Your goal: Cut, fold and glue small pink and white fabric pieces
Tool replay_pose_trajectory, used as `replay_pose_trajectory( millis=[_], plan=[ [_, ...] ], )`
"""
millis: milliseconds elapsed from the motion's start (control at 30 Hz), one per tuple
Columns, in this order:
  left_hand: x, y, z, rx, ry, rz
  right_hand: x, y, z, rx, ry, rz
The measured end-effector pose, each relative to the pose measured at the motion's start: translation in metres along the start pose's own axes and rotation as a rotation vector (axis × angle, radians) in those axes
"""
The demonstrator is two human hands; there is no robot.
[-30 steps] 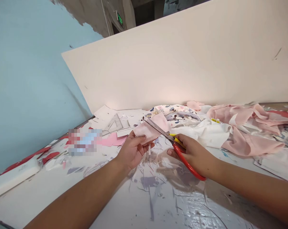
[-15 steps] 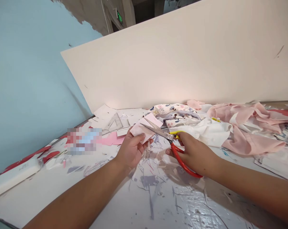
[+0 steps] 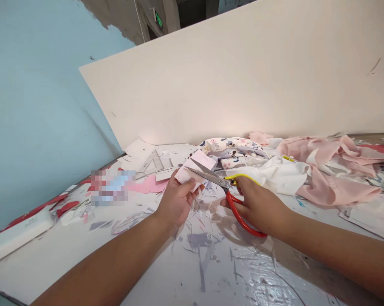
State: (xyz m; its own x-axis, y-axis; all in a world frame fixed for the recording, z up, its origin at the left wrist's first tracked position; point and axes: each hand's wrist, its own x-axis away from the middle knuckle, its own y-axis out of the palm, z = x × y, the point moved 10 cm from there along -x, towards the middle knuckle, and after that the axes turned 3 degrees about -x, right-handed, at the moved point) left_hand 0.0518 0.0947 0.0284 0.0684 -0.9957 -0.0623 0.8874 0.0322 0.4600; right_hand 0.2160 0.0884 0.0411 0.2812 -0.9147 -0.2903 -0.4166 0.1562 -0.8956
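My left hand (image 3: 178, 202) pinches a small pale pink piece (image 3: 202, 160) along its lower left edge, thumb on top and fingers beneath. Whether it is cloth or paper I cannot tell. A pair of scissors (image 3: 223, 182), with one red and one yellow handle, is gripped in my right hand (image 3: 258, 204). Its blades are partly spread and lie across the pale pink piece, tips pointing left. From this angle it is unclear whether the piece sits between the blades. Thin offcuts (image 3: 200, 240) are scattered on the white table (image 3: 153, 272) below both hands.
Floral cloth (image 3: 230, 146), white cloth (image 3: 275, 172) and pink cloth (image 3: 335, 187) lie heaped at the back right. A clear set square (image 3: 153, 163) and pink scraps (image 3: 150, 184) are left of my hands. Behind stands a cream panel (image 3: 236, 80); a white bar-shaped object (image 3: 23, 231) lies far left.
The scissors have shifted slightly left over the pale pink piece, and their blades look a little farther apart. My left hand keeps the same pinch and has barely moved.
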Motion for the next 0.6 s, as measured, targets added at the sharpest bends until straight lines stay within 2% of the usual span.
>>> replay_pose_trajectory(
  millis=[300, 600],
  plan=[
    [0.000, -0.004, -0.009, 0.045, -0.038, 0.052, -0.001, 0.011, 0.004, 0.039, 0.011, -0.060],
    [0.000, -0.004, -0.009, 0.019, -0.031, 0.054, 0.000, 0.011, 0.001, 0.080, 0.029, -0.110]
  ],
)
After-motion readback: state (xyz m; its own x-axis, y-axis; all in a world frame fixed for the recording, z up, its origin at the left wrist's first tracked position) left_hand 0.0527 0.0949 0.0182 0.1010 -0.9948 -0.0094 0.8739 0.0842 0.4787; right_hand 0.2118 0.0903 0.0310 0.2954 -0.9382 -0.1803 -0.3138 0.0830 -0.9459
